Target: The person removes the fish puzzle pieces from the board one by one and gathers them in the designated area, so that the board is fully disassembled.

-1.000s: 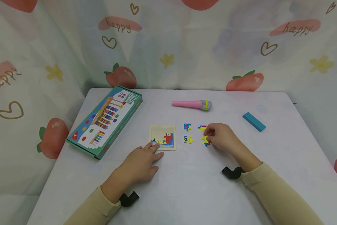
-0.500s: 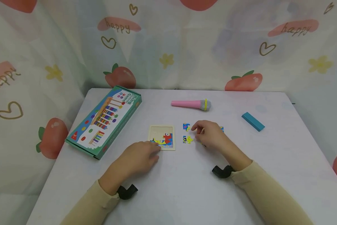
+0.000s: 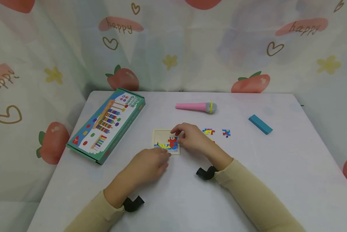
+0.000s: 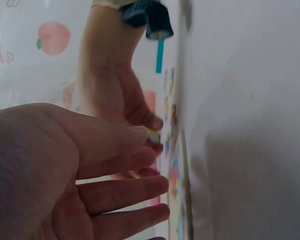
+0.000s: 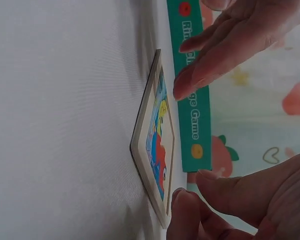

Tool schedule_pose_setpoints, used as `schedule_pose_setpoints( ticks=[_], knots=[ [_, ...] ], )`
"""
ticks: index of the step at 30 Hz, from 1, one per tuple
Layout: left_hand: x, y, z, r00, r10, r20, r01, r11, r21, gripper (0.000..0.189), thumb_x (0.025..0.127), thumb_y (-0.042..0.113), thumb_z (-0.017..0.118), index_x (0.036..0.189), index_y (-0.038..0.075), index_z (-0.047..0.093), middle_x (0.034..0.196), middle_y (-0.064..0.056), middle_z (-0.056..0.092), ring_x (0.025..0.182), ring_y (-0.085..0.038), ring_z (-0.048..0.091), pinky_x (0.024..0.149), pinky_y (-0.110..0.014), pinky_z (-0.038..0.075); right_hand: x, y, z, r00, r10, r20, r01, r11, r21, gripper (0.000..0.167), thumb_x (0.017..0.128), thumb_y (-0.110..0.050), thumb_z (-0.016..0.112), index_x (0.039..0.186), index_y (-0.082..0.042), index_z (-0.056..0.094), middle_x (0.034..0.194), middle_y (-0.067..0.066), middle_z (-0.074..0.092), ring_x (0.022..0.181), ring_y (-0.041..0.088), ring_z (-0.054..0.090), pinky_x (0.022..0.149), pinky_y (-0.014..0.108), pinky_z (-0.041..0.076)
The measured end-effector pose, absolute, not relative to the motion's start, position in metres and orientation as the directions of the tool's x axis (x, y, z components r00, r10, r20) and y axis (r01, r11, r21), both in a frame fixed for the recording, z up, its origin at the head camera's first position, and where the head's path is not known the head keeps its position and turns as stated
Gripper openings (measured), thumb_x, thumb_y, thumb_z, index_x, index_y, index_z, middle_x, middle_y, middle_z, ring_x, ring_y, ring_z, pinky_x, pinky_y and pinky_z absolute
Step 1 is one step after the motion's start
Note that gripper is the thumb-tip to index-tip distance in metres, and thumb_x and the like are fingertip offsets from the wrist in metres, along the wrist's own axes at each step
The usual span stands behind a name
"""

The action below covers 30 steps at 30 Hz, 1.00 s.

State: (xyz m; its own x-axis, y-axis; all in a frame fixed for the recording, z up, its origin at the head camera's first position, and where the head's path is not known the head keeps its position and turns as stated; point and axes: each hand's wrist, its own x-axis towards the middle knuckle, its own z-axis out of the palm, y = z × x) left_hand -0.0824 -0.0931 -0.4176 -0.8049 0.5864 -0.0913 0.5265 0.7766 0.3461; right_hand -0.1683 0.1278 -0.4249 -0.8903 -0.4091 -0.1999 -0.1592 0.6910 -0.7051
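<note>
Between left hand (image 3: 145,164) and right hand (image 3: 192,138), latter pinching piece (image 4: 153,135): puzzle tray (image 3: 161,136).

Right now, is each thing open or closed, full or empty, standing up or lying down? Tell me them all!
Puzzle tray, flat, partly filled
Held piece, pinched, not in the tray
Loose pieces, lying separate
Game box, closed, lying flat
Toy microphone, lying down; on or off can't be told
Blue block, lying down
Left grip, fingers straight
Right grip, pinching the held piece
</note>
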Motion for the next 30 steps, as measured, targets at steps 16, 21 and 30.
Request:
schedule_pose_setpoints(
  ticks=[16,21,30],
  knots=[
    [-0.078,-0.073,-0.446,-0.741,0.628,-0.235,0.579,0.776,0.250,0.075,0.100,0.055,0.070,0.165,0.028,0.045,0.179,-0.006,0.029,0.169,-0.038,0.020,0.133,-0.066,0.022,-0.176,0.109,-0.429,-0.875,-0.413,-0.252,-0.175,0.756,-0.631,0.031,0.094,0.000,0.074,0.123,-0.010,0.078,0.112,0.007,0.070,0.096,0.021,0.063,0.091,0.036,0.054],
    [-0.078,-0.073,-0.440,-0.732,0.630,-0.259,0.574,0.775,0.265,0.078,0.099,0.052,0.073,0.166,0.027,0.044,0.180,-0.005,0.027,0.169,-0.038,0.018,0.133,-0.066,0.022,-0.177,0.106,-0.431,-0.875,-0.407,-0.261,-0.177,0.772,-0.611,0.027,0.095,0.000,0.074,0.120,-0.010,0.079,0.112,0.007,0.069,0.102,0.022,0.064,0.098,0.041,0.055],
    [-0.078,-0.074,-0.437,-0.732,0.623,-0.276,0.553,0.780,0.294,0.078,0.098,0.050,0.074,0.166,0.028,0.044,0.181,-0.004,0.025,0.170,-0.036,0.016,0.133,-0.066,0.021,-0.176,0.106,-0.435,-0.884,-0.407,-0.228,-0.194,0.766,-0.613,0.024,0.094,0.000,0.073,0.111,-0.016,0.078,0.108,0.007,0.066,0.099,0.023,0.062,0.091,0.038,0.054]
  ],
)
